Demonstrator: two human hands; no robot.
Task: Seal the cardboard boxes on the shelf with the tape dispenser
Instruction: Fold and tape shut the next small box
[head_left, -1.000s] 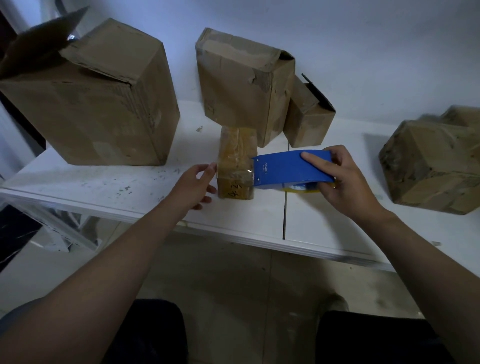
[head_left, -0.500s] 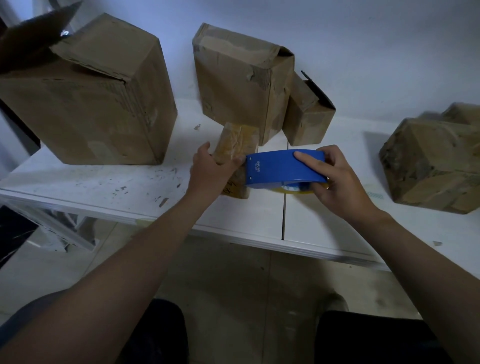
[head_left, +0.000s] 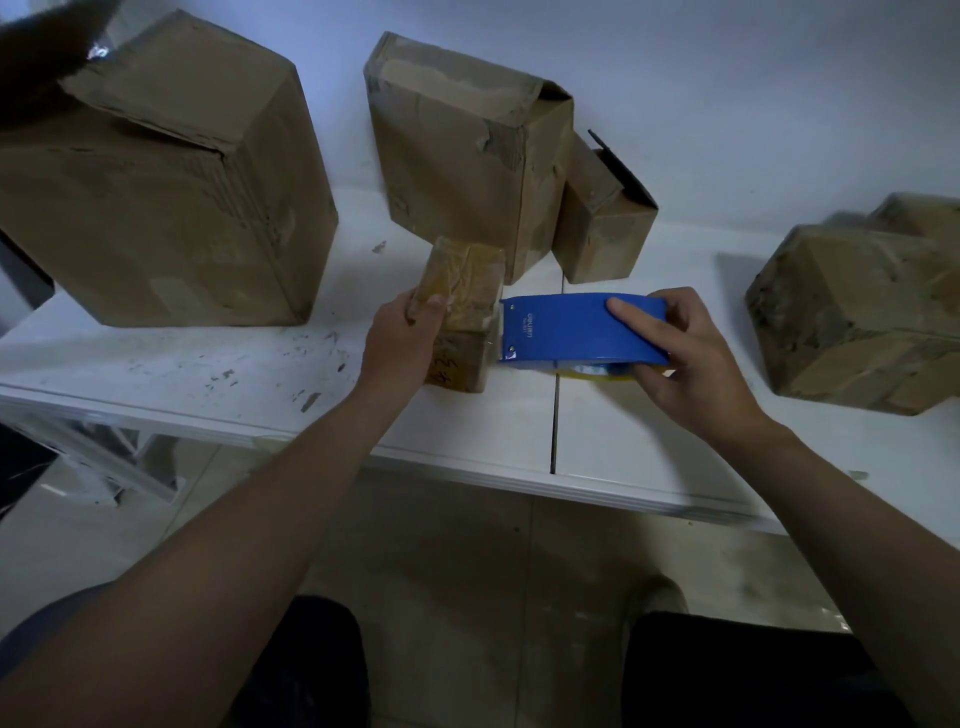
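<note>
Head view: the small cardboard box (head_left: 462, 322), glossy with tape, lies on the white shelf (head_left: 208, 364) and is gripped by the left hand (head_left: 400, 338), with the thumb laid over its top and the fingers curled round its left side. Its long axis is directed away from the person toward the wall, and its handwritten end face is turned to the shelf's front edge. On the side opposite that grip, the cutter end of the blue tape dispenser (head_left: 576, 330) is set against the box. The dispenser is held at its rear by the right hand (head_left: 691, 358), which is closed round it with the forefinger laid along the top. Its long axis is set left to right, across the box's axis, with the mouth pointed left at the box.

The step in hand is judged to be the laying of a strip over this box. It is best done with the box pinned firmly down, the tape's free end stuck well on the side nearest the dispenser, and the dispenser drawn squarely over the top toward the left-hand grip, the thumb being moved clear of the tape's path.

Beyond the grips, a tall box (head_left: 457, 156) and a small open-flapped box (head_left: 602, 228) are seen by the wall. A large box (head_left: 156, 182) is placed well left of the left hand, and a battered box (head_left: 857, 317) well right of the right hand.
</note>
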